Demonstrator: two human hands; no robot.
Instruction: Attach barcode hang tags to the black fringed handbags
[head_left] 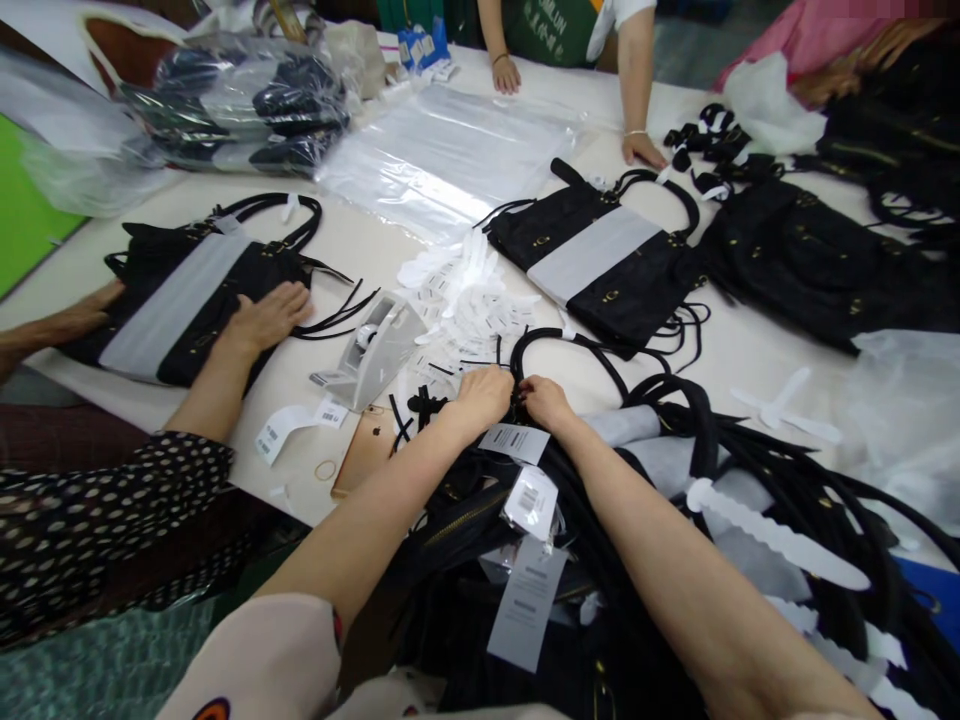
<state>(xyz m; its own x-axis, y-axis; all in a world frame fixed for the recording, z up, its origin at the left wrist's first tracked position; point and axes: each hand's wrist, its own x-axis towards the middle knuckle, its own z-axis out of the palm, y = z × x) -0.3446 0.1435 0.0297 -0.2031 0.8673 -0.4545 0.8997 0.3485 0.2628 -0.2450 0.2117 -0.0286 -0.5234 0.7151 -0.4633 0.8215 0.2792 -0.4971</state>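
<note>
My left hand [484, 393] and my right hand [546, 400] meet at the top of a heap of black handbags [637, 520] in front of me. Both have their fingers pinched together on a black bag handle [559, 345] that loops up just beyond them. White barcode tags [517, 440] hang from the bags right under my wrists. What the fingertips grip beyond the handle is hidden.
A white tape dispenser [375, 350], a phone [364, 455] and loose white labels [465, 300] lie to the left. A co-worker's hands [266, 315] press a black bag [187, 290]. Another person's hands [643, 148] rest near a second bag [600, 260]. Plastic sleeves [450, 150] lie behind.
</note>
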